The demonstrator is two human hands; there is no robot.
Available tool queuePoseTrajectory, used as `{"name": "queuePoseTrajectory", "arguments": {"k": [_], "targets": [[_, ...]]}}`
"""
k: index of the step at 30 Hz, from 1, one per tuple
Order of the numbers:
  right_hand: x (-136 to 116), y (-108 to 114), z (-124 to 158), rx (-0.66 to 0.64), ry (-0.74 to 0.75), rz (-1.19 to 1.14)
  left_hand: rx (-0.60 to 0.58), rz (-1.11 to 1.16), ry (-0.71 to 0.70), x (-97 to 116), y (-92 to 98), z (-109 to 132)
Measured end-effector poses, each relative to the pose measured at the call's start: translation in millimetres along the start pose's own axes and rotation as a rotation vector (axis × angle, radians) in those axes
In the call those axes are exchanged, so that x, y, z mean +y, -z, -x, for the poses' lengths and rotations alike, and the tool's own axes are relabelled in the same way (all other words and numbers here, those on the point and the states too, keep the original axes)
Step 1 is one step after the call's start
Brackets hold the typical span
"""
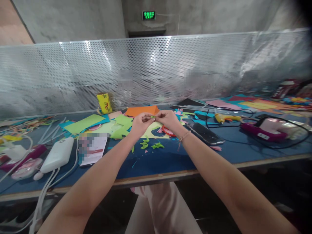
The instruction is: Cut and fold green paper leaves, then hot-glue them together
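Two hands, one green scrap, busy table

2 hands, both out front over the table (pixel 156 169), fingertips meeting. Left hand (pixel 142 123): thumb and fingers pinched on 1 small green scrap (pixel 152 117). Right hand (pixel 169 120): also pinched on it, from the other side; 1 bracelet (pixel 184 136) at the wrist. Scrap sits between the two sets of fingertips, mostly covered, exact shape can't be told.

Below the hands: 2 small clusters of green cuttings (pixel 158 145), pieces overlap, no sure count; 1 pink bit (pixel 146 151) near them; 1 thin blue strip (pixel 134 164) nearer the edge. Behind the hands: 1 orange sheet (pixel 141 111). Just under them: 1 pale yellow sheet (pixel 148 132) with a curved cut-out.

Left side: 1 lit phone (pixel 98 151), 1 white power bank (pixel 58 155) with cables, 1 flat green sheet (pixel 85 123) over blue paper, 1 yellow packet (pixel 104 103) upright near the mesh panel (pixel 158 68).

Right side: 1 dark phone (pixel 206 132), 1 yellow glue gun (pixel 226 118), several colored sheets farther back, too overlapped to count.

Purple power strips: 2, one per side, (pixel 265 132) being the right one. 1 lit exit sign (pixel 149 15) on the wall.
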State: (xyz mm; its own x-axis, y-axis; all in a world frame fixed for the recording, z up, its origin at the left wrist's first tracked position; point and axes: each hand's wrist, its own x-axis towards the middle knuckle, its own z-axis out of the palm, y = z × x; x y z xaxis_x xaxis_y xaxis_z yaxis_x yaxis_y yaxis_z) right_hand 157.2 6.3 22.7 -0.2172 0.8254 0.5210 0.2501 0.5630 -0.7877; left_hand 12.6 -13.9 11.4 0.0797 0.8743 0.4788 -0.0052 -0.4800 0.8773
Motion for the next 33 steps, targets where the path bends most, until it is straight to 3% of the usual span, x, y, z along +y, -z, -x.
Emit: {"name": "queuePoseTrajectory", "arguments": {"k": [3,7,11,21,25,33], "targets": [[2,0,-1,-0.006,-0.023,-0.031,-0.010,0.057,0.014,-4,2.5,-2],[2,2,-1,-0.067,0.006,0.026,-0.061,0.364,0.241,-8,7.4,-3],[3,3,-1,-0.149,0.033,0.061,-0.071,0.439,0.359,-9,10.5,-3],[10,1,0,-0.183,-0.010,0.078,0.041,0.256,0.271,-13,5.9,-4],[9,-4,2,-0.178,-0.079,-0.043,0.036,0.140,0.196,-16,5.8,-5],[10,-3,0,-0.131,-0.082,-0.116,0.006,0.221,0.145,-20,7.0,-6]]}}
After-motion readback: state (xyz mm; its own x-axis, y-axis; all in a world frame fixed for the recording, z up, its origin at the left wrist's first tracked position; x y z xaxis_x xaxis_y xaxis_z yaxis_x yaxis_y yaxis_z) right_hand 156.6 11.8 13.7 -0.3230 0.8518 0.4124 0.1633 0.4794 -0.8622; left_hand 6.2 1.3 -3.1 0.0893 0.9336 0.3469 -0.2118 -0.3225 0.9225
